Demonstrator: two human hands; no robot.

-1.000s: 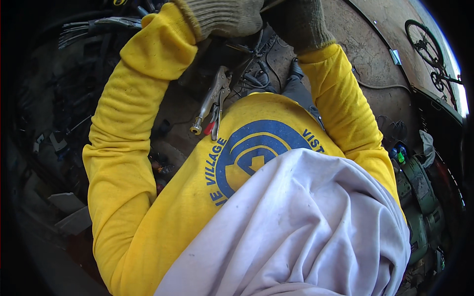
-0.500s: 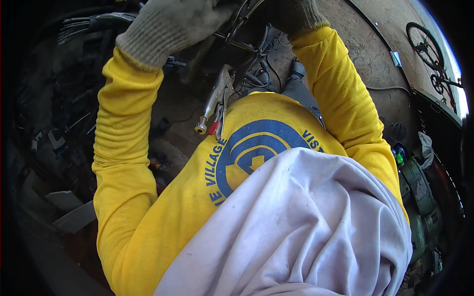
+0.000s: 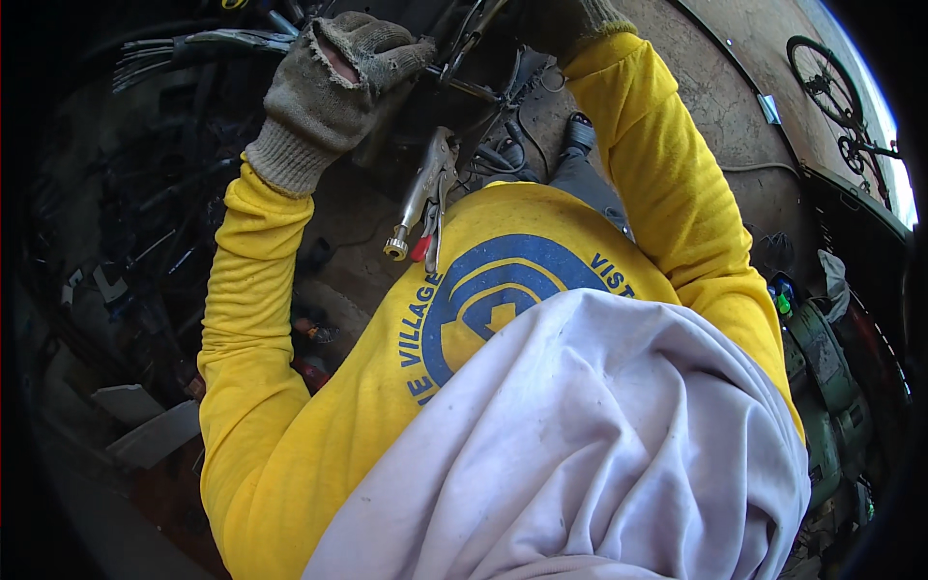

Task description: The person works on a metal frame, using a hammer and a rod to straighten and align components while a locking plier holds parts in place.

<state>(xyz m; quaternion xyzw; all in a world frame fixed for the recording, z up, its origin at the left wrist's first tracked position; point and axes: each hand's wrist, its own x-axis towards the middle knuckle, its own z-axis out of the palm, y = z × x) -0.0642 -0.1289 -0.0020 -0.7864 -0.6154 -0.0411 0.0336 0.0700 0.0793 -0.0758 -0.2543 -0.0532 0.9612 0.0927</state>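
Note:
My left hand (image 3: pixel 343 87), in a worn grey knit glove torn open across the back, is at the upper left. Its fingers are curled together beside a thin dark metal frame (image 3: pixel 464 82); whatever they grip is hidden. My right hand (image 3: pixel 570 19), also gloved, lies in shadow at the top edge on the frame's other side, its fingers out of sight. Below the frame hang silver locking pliers (image 3: pixel 425 188) with a knurled end screw and a red lever, pointing toward my yellow shirt. Neither hand touches the pliers' handles. Their jaws are hard to make out.
A bundle of grey rods or cables (image 3: pixel 184 43) sticks out at the upper left. Dark clutter and pale flat pieces (image 3: pixel 155 430) lie on the left. A bicycle (image 3: pixel 836 92) stands far right, above green containers (image 3: pixel 822 377). Dark cables run near my feet (image 3: pixel 580 135).
My left hand has moved down and slightly left, away from the top edge, so its torn back now shows. My right hand has shifted slightly upward. The pliers stay almost in place.

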